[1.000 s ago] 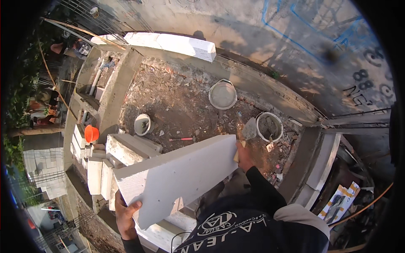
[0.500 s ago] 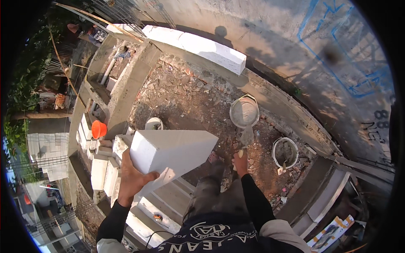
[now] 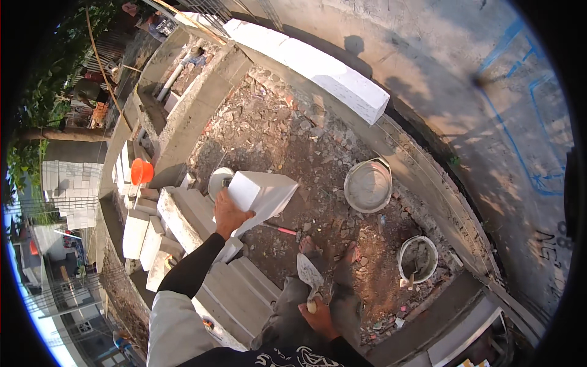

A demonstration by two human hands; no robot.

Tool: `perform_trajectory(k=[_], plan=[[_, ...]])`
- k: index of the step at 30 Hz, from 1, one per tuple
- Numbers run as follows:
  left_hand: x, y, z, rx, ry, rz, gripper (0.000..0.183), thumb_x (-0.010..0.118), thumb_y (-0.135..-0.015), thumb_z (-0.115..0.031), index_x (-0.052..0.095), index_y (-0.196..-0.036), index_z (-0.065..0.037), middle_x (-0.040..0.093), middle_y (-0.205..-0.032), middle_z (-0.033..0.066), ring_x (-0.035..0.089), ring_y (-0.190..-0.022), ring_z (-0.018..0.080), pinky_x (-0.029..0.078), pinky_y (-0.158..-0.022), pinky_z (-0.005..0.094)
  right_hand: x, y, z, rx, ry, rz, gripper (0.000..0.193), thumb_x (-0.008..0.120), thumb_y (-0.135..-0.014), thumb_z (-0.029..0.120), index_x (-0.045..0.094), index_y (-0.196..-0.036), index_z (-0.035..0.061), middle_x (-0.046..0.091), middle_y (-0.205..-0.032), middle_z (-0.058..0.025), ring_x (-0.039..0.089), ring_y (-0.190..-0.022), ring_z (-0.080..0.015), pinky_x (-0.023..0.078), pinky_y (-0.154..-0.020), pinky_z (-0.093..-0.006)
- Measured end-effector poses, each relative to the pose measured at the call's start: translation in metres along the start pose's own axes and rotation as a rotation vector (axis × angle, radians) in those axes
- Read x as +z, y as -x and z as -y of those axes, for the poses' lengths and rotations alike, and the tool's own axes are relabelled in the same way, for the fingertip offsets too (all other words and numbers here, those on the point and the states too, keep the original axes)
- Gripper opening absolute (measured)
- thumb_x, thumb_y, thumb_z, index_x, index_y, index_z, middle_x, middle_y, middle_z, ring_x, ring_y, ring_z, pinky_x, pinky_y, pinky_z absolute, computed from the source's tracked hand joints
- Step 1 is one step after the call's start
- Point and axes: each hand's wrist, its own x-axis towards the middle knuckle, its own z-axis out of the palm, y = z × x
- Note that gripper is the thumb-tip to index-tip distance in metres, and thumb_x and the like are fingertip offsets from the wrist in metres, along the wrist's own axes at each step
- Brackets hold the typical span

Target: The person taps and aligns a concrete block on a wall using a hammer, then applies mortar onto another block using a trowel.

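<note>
My left hand (image 3: 227, 214) is stretched forward, gripping the near end of a white lightweight concrete block (image 3: 264, 188). The block is tilted above the rubble ground; whether its far end touches the ground cannot be told. Close to my legs, my right hand (image 3: 319, 319) is wrapped round the handle of a trowel (image 3: 310, 273), its grey blade pointing away from me. A round bucket of grey mortar (image 3: 368, 185) stands ahead to the right. Partly behind the block is a smaller white bucket (image 3: 220, 181).
Several white blocks (image 3: 327, 76) lie along the low wall ahead. Stacked blocks (image 3: 238, 300) and an orange bucket (image 3: 142, 172) are at the left. Another mortar bucket (image 3: 417, 259) with a tool stands at the right. Concrete beams (image 3: 199, 107) border the rubble ground.
My left hand has carried the block farther from my body and lower. My right hand has drawn the trowel back from the mortar bucket toward my legs. The view has shifted.
</note>
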Motion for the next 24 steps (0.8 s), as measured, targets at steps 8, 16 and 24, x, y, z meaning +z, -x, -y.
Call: perform_trajectory(k=[8, 16, 24], plan=[[0.118, -0.049, 0.028, -0.050, 0.020, 0.111, 0.104, 0.095, -0.053, -0.038, 0.042, -0.134, -0.001, 0.052, -0.128, 0.0192, 0.052, -0.125, 0.0408, 0.044, -0.104, 0.0539, 0.073, 0.029, -0.040, -0.034, 0.142, 0.232, 0.043, 0.082, -0.084, 0.030, 0.070, -0.119, 0.0078, 0.075, -0.103, -0.0200, 0.073, -0.092, -0.0350, 0.056, -0.080, -0.0427], [0.123, -0.090, 0.042, -0.016, 0.039, 0.141, 0.109, 0.094, -0.052, -0.042, 0.040, -0.138, -0.001, 0.052, -0.131, 0.0196, 0.049, -0.127, 0.0406, 0.043, -0.103, 0.0560, 0.114, 0.020, -0.057, 0.108, 0.316, 0.446, 0.041, 0.083, -0.083, 0.028, 0.070, -0.115, 0.0057, 0.075, -0.104, -0.0194, 0.072, -0.091, -0.0317, 0.057, -0.081, -0.0406], [0.137, -0.070, 0.039, -0.038, 0.078, 0.114, 0.119, 0.093, -0.051, -0.043, 0.033, -0.146, -0.002, 0.048, -0.130, 0.0188, 0.047, -0.125, 0.0402, 0.037, -0.103, 0.0572, 0.115, 0.014, -0.045, 0.249, 0.157, 0.463, 0.034, 0.080, -0.087, 0.021, 0.069, -0.113, 0.0021, 0.075, -0.101, -0.0158, 0.072, -0.087, -0.0239, 0.057, -0.078, -0.0372]])
